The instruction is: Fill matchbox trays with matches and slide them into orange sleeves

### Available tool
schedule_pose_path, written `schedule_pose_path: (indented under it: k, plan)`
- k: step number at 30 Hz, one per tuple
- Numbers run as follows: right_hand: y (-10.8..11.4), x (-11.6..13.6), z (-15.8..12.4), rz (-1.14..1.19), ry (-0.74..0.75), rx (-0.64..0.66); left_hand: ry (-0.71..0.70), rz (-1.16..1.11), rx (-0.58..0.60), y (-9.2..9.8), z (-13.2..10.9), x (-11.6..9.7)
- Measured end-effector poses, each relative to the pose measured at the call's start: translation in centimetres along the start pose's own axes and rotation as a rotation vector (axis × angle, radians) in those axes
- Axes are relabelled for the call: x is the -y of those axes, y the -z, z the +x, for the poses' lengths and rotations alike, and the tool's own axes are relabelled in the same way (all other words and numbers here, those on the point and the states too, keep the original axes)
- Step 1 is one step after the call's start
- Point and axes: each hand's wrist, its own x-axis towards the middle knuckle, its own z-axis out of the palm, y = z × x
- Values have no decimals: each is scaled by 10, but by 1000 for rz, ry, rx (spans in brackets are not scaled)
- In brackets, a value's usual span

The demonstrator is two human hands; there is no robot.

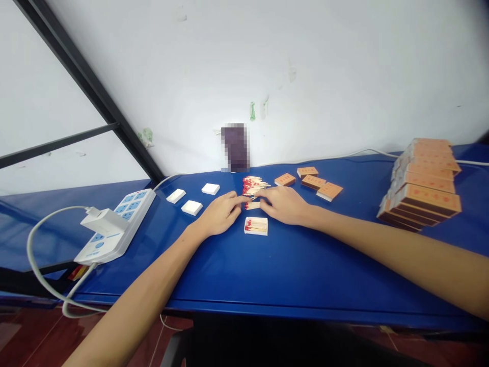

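Note:
My left hand (220, 213) and my right hand (281, 204) meet over a small bunch of red-tipped matches (252, 205), pinching it from both sides on the blue table (290, 270). Just behind them lies a loose pile of matches (253, 185). In front of the hands sits an open white matchbox tray (255, 226) with a few matches in it. Three empty white trays (191, 207) lie to the left of my left hand.
Several orange matchbox sleeves (313, 182) lie behind my right hand, and a tall stack of them (422, 186) stands at the right. A white power strip (116, 224) with a plugged charger and cable sits at the left. A dark object (235, 148) leans against the white wall.

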Motion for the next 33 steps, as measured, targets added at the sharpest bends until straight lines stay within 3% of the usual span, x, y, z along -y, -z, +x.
schedule_pose_path:
  k: [21, 33]
  plan:
    - [-5, -5, 1, 53, 39, -22, 44, 49, -60, 2, -1, 2]
    - [-6, -6, 1, 74, 56, -28, 40, 44, -35, 0, 0, 5]
